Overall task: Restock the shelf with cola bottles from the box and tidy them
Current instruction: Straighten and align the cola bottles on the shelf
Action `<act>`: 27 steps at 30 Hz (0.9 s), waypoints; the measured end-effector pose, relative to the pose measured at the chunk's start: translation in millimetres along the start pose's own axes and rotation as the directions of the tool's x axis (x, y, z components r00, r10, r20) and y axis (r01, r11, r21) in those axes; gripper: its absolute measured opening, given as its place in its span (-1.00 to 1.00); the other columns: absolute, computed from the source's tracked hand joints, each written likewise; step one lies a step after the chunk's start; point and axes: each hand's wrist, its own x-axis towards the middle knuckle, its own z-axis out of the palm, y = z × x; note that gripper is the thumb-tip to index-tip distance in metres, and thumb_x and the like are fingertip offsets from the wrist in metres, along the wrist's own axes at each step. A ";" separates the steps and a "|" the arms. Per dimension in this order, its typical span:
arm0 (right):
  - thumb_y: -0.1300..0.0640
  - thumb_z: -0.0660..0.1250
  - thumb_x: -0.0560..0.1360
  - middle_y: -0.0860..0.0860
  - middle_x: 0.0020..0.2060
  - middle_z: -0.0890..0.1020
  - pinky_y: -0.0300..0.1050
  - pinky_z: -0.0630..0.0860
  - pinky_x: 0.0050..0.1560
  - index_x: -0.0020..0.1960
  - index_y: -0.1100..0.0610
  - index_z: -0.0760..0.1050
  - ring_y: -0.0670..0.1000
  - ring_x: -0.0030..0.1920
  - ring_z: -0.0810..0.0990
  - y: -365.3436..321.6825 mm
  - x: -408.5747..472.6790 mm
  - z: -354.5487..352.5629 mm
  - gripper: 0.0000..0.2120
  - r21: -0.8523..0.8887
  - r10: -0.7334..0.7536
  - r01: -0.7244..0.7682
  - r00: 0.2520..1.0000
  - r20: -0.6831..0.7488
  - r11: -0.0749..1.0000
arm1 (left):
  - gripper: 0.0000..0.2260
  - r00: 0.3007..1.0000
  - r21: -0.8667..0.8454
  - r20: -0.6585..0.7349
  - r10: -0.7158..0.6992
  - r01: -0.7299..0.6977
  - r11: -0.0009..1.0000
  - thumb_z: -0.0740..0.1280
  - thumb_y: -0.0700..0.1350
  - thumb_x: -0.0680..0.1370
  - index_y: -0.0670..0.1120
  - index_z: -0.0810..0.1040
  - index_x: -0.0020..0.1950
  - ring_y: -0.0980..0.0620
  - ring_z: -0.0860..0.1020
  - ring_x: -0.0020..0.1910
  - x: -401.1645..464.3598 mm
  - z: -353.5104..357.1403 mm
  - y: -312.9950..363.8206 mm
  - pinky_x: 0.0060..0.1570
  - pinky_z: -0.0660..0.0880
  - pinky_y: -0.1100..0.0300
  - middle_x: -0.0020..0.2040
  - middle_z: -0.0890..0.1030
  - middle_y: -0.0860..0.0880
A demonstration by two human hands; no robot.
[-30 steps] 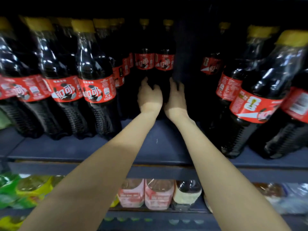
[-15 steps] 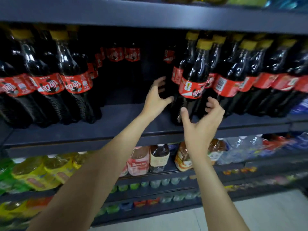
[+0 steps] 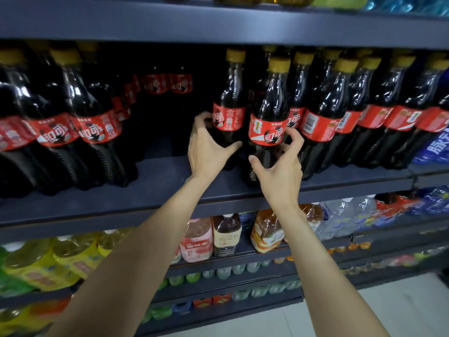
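The shelf [image 3: 170,181] carries cola rows at left and right, with a dark gap between them. Half a second ago both hands were open short of the right-hand row; one second ago they reached deep into the gap. Now the left hand [image 3: 206,147] curls round the rear bottle [image 3: 229,110], and the right hand [image 3: 279,164] curls round the front bottle [image 3: 267,122]. Judgement: tidying has begun, probably shifting these bottles toward the gap. The box is not in view.
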 end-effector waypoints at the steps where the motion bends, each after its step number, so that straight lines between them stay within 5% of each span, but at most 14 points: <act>1: 0.10 0.48 0.39 0.01 0.16 0.54 -0.15 0.46 -0.04 0.40 0.04 0.11 -0.02 0.08 0.55 -1.2 0.5 0.9 -0.27 0.008 0.003 -0.003 1.000 0.006 1.000 | -0.23 0.998 0.045 -0.063 -0.018 0.021 0.999 0.58 0.09 0.24 -0.06 0.31 0.34 -0.02 0.48 0.21 -0.8 -4.1 -2.1 0.14 0.48 0.05 0.23 0.49 -0.04; 5: 0.09 0.50 0.38 -0.02 0.14 0.54 -0.12 0.48 0.01 0.39 0.02 0.11 -0.07 0.10 0.53 -8.7 -1.1 11.5 -0.25 0.060 -0.004 0.001 0.998 0.061 0.998 | -0.22 0.967 0.208 -0.233 -0.105 0.155 0.966 0.54 0.12 0.30 -0.13 0.29 0.39 -0.12 0.40 0.30 1.2 -17.3 -6.8 0.08 0.46 -0.05 0.32 0.38 -0.13; 8: 0.10 0.51 0.36 -0.13 0.07 0.49 -0.19 0.41 -0.03 0.38 0.03 0.13 -0.11 0.11 0.51 -13.6 -0.1 21.7 -0.25 0.065 -0.038 0.031 0.995 0.095 0.997 | -0.18 0.967 0.293 -0.232 -0.106 0.173 0.940 0.51 0.18 0.32 -0.16 0.24 0.40 -0.16 0.42 0.29 3.8 -25.3 -10.1 0.05 0.47 -0.08 0.34 0.38 -0.15; 13: 0.10 0.51 0.37 -0.12 0.07 0.49 -0.20 0.40 -0.03 0.39 0.02 0.12 -0.17 -0.02 0.46 -19.8 5.2 37.0 -0.24 0.074 -0.070 0.060 0.986 0.152 0.996 | -0.24 0.992 0.015 0.113 -0.055 0.054 0.998 0.44 -0.01 0.47 -0.07 0.04 0.50 0.07 0.46 0.24 -3.8 -43.2 -26.3 0.12 0.43 0.17 0.35 0.44 -0.03; 15: 0.10 0.50 0.38 -0.12 0.05 0.48 -0.22 0.40 -0.06 0.40 0.03 0.11 -0.21 -0.13 0.47 -20.3 8.7 43.6 -0.25 0.078 -0.073 0.060 0.983 0.167 0.995 | -0.20 0.990 0.049 0.138 -0.010 0.003 0.999 0.46 -0.07 0.46 -0.03 0.00 0.52 0.04 0.46 0.27 -8.3 -48.8 -35.2 0.18 0.44 0.14 0.39 0.41 -0.02; 21: 0.10 0.50 0.39 -0.11 0.01 0.48 -0.14 0.47 -0.06 0.42 0.06 0.09 -0.20 -0.32 0.47 -25.4 31.1 72.0 -0.23 0.092 -0.102 0.083 0.971 0.219 0.992 | -0.25 0.964 0.318 -0.264 -0.033 0.119 0.940 0.49 -0.09 0.42 -0.04 0.14 0.49 -0.18 0.55 0.15 13.2 -52.3 -41.6 0.01 0.49 -0.06 0.32 0.46 -0.09; 24: 0.11 0.49 0.39 -0.07 -0.06 0.51 -0.09 0.50 -0.06 0.44 0.07 0.09 -0.16 -0.32 0.48 -29.2 46.9 95.3 -0.21 0.093 -0.096 0.076 0.968 0.232 0.993 | -0.25 0.941 0.360 -0.324 -0.093 0.214 0.908 0.44 -0.05 0.47 -0.06 0.08 0.54 -0.21 0.51 0.21 33.4 -52.3 -47.6 0.02 0.48 -0.07 0.38 0.39 -0.13; 27: 0.13 0.48 0.39 0.06 0.11 0.56 0.00 0.55 0.00 0.43 0.05 0.09 0.09 -0.13 0.60 -29.9 60.1 122.0 -0.23 0.155 -0.095 0.061 0.969 0.228 0.986 | -0.25 0.912 0.385 -0.351 -0.210 0.345 0.856 0.34 -0.01 0.54 -0.04 -0.07 0.57 -0.22 0.50 0.22 55.1 -44.0 -50.1 0.04 0.45 -0.08 0.39 0.37 -0.14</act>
